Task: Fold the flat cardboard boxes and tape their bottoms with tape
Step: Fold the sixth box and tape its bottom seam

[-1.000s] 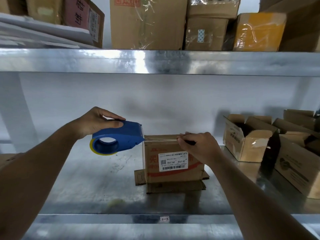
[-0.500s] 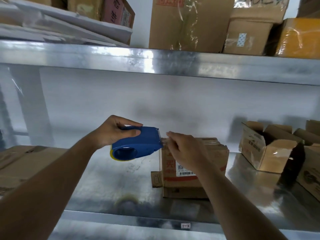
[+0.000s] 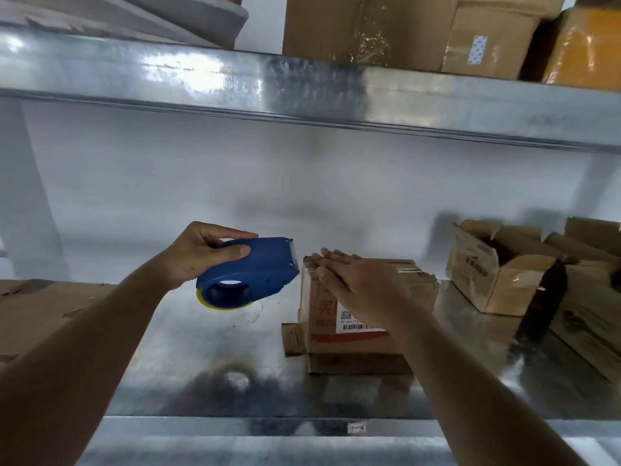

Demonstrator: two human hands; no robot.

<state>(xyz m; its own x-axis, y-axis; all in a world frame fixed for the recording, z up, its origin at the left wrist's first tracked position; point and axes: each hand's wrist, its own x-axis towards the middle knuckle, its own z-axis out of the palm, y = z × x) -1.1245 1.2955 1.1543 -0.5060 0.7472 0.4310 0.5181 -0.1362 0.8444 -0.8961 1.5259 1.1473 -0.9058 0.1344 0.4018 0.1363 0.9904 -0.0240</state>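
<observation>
The small brown cardboard box with a white barcode label stands upside down on the grey metal shelf, at about five o'clock from the middle of the view, its folded bottom facing up and its open flaps splayed beneath it. The right hand lies over that upturned bottom with fingers straight and together, palm down, seemingly smoothing the tape; it grips nothing. The left hand is curled round the blue plastic tape dispenser with a yellow roll, held in the air just beside the box at its nine o'clock, the toothed cutter pointing toward the box's near corner but not touching it.

What matters next, I'd judge, is that the box's long axis runs left to right, in line with the dispenser, so another strip would be drawn from nine toward three o'clock. The right hand is nearer, already on the box.

More open brown cardboard boxes sit at three o'clock, well apart.
</observation>
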